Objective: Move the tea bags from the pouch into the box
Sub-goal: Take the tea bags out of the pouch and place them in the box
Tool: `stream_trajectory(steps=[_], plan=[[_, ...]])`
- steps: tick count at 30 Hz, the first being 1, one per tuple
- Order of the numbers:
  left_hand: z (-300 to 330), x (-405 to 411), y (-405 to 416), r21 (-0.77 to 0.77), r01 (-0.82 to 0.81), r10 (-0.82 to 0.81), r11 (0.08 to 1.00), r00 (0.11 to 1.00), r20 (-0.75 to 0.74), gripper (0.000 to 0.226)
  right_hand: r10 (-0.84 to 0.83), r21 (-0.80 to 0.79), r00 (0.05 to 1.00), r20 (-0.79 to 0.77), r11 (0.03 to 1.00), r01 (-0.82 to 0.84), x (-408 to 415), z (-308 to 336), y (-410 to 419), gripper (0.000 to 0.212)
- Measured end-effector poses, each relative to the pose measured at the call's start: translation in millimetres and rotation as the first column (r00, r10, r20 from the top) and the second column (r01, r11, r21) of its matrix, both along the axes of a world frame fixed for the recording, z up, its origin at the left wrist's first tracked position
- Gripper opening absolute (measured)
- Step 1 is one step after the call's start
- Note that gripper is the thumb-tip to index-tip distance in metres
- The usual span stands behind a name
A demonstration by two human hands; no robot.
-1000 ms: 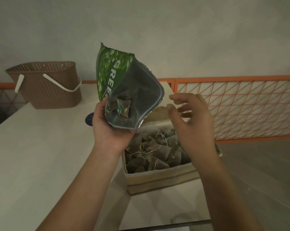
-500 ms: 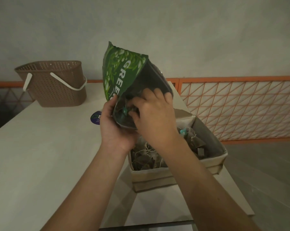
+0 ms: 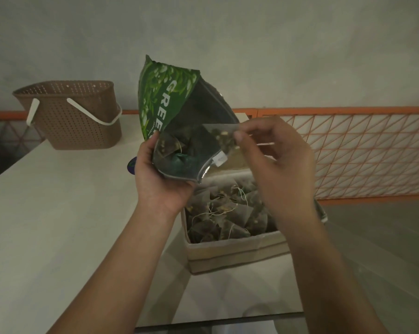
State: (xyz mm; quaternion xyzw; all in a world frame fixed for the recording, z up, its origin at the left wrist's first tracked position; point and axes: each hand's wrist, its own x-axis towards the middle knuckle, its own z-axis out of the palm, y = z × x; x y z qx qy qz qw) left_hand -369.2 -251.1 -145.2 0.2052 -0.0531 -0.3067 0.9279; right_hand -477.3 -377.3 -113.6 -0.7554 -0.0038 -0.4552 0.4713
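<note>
— Left hand (image 3: pixel 159 179)?
— Wrapped around the lower edge of the green pouch (image 3: pixel 177 121), fingers curled under the open mouth. Held tilted, mouth turned toward the near side and gaping, probably so the inside stays visible and reachable. Long axis running from the near mouth up and away to the sealed far end.

— And the right hand (image 3: pixel 273 155)?
— Pinching one tea bag (image 3: pixel 224 138) between thumb and fingers, just outside the pouch mouth, raised above the box (image 3: pixel 230 251). Held by an upper edge, likely to let the body hang free and keep the string clear.

— Which way pointing?
— Pyramid-shaped mesh, broad edge stretched left to right, narrowing downward. Small white tag (image 3: pixel 219 160) dangling below, near the pouch rim.

— Anything left in the pouch?
— A few more visible inside, near the left thumb; exact count hard to tell in the dim light.

— The box?
— Sitting on the counter (image 3: pixel 59 213) directly below both hands, open-topped, already heaped with tea bags and tangled strings. Placed close under the pouch, presumably to keep each carry short.

— Other things around?
— Brown perforated basket (image 3: pixel 71 116) with a white handle at the far left of the counter, well apart. Orange lattice railing (image 3: pixel 360 153) on the right.

— Next?
— Probably lowering the pinched bag to the pile, then letting go.
</note>
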Motion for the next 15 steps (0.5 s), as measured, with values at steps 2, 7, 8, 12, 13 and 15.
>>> stream_trajectory(steps=[2, 7, 8, 12, 13, 15], plan=[[-1, 2, 2, -0.032, -0.01, 0.01, 0.999, 1.0, 0.003, 0.055, 0.051, 0.082, 0.999, -0.018, 0.995, -0.05, -10, -2, -5, 0.007], [0, 6, 7, -0.052, -0.021, 0.024, 0.998, 0.998, 0.052, 0.06, 0.193, 0.098, 0.93, -0.313, 0.981, -0.17, -20, -25, -6, 0.009], [0, 6, 7, -0.05, -0.02, 0.023, 0.999, 0.998, 0.057, 0.06, 0.198, 0.076, 0.898, -0.392, 0.98, -0.182, -20, -30, -5, 0.008], [1, 3, 7, -0.051, -0.002, 0.006, 0.999, 0.997, 0.077, 0.061, 0.212, -0.024, 0.774, -0.596, 0.959, -0.282, -18, -43, 1, 0.006], [1, 3, 7, -0.051, -0.002, 0.006, 0.999, 0.997, 0.078, 0.063, 0.199, -0.054, 0.765, -0.612, 0.955, -0.291, -17, -44, 1, 0.008], [1, 3, 8, -0.047, -0.006, 0.01, 0.999, 0.997, 0.076, 0.064, 0.172, -0.094, 0.777, -0.606, 0.954, -0.284, -17, -43, -1, 0.009]])
